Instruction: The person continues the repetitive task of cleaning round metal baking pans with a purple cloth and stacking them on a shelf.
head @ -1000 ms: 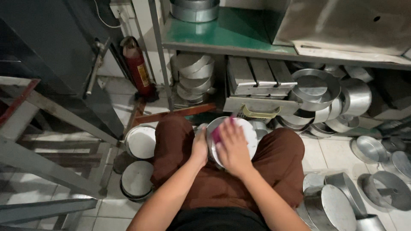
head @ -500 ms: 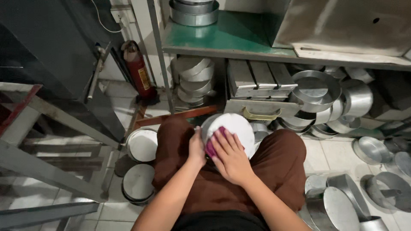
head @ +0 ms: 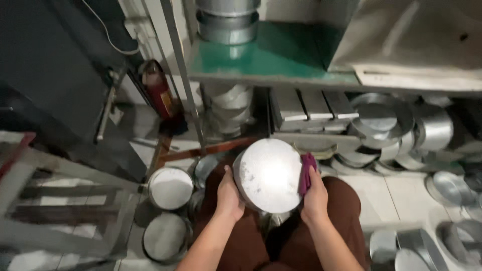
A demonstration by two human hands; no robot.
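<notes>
The round metal cake pan [head: 268, 174] is held up over the person's lap, just below the green shelf [head: 281, 55], its flat, dull-silver, faintly speckled base facing up. The left hand [head: 228, 195] clasps its rim; the right hand [head: 315, 198] presses a magenta cloth [head: 306, 173] against its side.

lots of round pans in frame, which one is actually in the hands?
The round metal pan over the lap, flat face up: left hand grips its left rim, right hand presses a magenta cloth to its right rim. The others sit untouched on floor and shelves.
</notes>
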